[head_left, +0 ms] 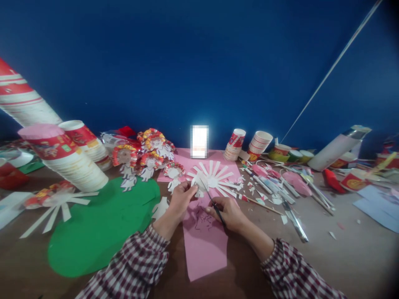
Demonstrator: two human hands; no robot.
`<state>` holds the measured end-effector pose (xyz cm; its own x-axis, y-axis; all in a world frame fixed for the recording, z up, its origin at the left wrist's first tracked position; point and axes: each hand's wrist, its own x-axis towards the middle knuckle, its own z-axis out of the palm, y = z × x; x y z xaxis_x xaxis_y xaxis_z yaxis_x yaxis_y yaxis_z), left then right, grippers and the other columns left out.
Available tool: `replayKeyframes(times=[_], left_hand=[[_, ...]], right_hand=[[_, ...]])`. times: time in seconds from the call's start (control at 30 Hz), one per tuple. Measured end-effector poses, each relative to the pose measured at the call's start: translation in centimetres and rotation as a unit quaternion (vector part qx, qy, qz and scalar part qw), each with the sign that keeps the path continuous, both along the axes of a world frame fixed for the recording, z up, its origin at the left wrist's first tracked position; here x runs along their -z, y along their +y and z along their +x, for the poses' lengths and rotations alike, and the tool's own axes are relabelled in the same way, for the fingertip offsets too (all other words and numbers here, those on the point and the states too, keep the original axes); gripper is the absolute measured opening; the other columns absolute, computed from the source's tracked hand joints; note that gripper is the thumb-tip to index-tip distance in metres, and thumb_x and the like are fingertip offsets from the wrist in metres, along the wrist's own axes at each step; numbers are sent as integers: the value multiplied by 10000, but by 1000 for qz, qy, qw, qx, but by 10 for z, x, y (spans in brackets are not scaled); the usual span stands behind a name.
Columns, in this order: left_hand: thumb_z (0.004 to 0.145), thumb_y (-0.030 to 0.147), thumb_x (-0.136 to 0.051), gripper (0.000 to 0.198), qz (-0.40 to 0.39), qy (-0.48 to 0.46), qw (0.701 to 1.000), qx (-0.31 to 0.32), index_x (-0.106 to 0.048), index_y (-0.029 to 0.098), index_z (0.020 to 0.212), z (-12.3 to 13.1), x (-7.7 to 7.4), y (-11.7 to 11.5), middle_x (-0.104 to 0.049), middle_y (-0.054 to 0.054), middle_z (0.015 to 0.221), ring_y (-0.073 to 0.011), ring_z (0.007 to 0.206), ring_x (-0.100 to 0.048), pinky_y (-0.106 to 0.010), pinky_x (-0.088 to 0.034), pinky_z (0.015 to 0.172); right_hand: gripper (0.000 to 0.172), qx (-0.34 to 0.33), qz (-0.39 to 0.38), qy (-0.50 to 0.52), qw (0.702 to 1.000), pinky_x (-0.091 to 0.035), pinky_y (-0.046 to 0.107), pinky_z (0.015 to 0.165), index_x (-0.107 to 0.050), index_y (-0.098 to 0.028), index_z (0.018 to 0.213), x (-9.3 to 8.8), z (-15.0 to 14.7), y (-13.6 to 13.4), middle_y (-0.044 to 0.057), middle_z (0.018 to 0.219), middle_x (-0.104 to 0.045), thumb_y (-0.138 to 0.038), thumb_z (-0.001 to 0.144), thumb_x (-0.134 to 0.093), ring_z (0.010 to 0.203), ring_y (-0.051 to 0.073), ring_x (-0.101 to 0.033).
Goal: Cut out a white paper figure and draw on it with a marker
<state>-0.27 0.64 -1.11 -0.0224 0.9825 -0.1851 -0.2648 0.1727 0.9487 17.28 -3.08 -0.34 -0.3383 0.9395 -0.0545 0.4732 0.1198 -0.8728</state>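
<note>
My left hand [181,201] pinches a small white paper cut-out [198,182] above a pink sheet [205,245] with dark scribbles on it. My right hand [229,214] is closed round a thin dark pen [213,203], whose tip points up towards the cut-out. Just behind lies a white paper cup cut into a flat sunburst of strips [218,176]. Both sleeves are red-and-white checked.
A green paper oval [99,228] lies at the left, with stacks of paper cups [68,158] behind it. Finished paper-cup figures [149,153] stand at the back, more cups [260,143] to the right, and pens, sticks and paper scraps [280,187] litter the right side. A white bottle [336,147] lies tipped.
</note>
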Motion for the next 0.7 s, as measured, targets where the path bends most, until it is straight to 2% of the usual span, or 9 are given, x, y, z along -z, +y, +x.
replayKeyframes(times=[0.3, 0.7], left_hand=[[623, 346, -749, 260, -4, -15, 1000, 6, -663, 141, 758, 0, 1, -1, -641, -17, 687, -123, 636, -598, -234, -494, 597], [605, 324, -761, 255, -16, -33, 999, 5, -654, 140, 747, 3, -3, -3, -646, -16, 693, -115, 621, -595, -241, -501, 608]], right_hand=[[278, 6, 16, -4, 1000, -225, 192, 440, -624, -142, 700, -1, 0, 1, -53, 501, -383, -408, 774, -658, 475, 78, -310], [282, 13, 1, 14, 1000, -241, 197, 428, -596, -160, 692, 1, -1, 1, -48, 486, -415, -423, 781, -642, 453, 87, -351]])
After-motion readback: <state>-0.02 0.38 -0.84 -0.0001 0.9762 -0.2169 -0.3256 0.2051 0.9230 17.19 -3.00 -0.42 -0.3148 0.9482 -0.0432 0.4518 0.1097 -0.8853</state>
